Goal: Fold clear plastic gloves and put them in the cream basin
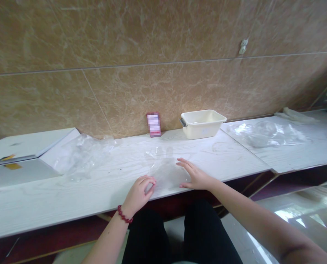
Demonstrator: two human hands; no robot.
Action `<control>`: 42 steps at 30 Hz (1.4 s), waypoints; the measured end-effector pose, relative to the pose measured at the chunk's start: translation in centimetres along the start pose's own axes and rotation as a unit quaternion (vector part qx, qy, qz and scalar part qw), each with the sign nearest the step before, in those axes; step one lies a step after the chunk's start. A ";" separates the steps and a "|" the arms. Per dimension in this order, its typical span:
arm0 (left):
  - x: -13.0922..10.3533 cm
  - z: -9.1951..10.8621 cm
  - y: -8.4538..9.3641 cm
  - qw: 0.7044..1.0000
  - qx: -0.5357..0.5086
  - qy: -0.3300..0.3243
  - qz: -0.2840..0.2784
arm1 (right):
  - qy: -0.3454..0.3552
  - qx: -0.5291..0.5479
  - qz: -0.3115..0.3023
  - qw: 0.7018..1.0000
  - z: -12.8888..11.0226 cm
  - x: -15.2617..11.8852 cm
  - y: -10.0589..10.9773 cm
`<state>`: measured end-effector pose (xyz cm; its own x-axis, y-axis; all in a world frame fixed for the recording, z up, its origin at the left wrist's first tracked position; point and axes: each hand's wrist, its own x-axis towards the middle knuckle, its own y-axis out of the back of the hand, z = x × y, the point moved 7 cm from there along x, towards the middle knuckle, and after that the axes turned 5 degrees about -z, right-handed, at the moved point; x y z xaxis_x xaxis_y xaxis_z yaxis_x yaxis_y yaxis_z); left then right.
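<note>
A clear plastic bag (167,172) lies flat on the white wood-grain table in front of me, its outline faint. At the bag's lower left edge is my left hand (141,190), wearing a red bead bracelet (122,214). Its thumb and forefinger come together in a pinch on the film there. My right hand (198,176) is at the bag's right side, thumb and fingers spread apart and nothing gripped; the fingertips are over or touching the film.
A cream plastic tub (203,126) with a grey handle stands by the wall, right of a small red-and-white card or box (154,125). Crumpled clear plastic (83,154) lies left beside an open white box (28,145). More clear plastic (270,134) lies right.
</note>
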<state>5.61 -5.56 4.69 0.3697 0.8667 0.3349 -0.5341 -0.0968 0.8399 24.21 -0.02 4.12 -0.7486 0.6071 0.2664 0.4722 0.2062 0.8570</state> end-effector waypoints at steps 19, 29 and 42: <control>-1.5 0.4 0.7 0.991 -0.125 0.034 -0.015 | 0.076 -0.004 -0.130 0.989 -1.1 1.5 -2.5; 1.3 -3.8 -0.2 0.961 -0.239 0.140 -0.011 | -0.031 0.034 -0.088 0.995 0.3 3.5 -0.8; 4.3 -8.9 -1.0 0.888 -0.290 0.336 0.120 | -0.320 0.105 0.052 0.940 5.2 6.3 -0.8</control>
<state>1.01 2.65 1.49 -0.2408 0.9704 -0.0199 -0.9102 -0.2187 0.3518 21.56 7.65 2.82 -0.2920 0.9558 -0.0335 0.6587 0.2263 0.7176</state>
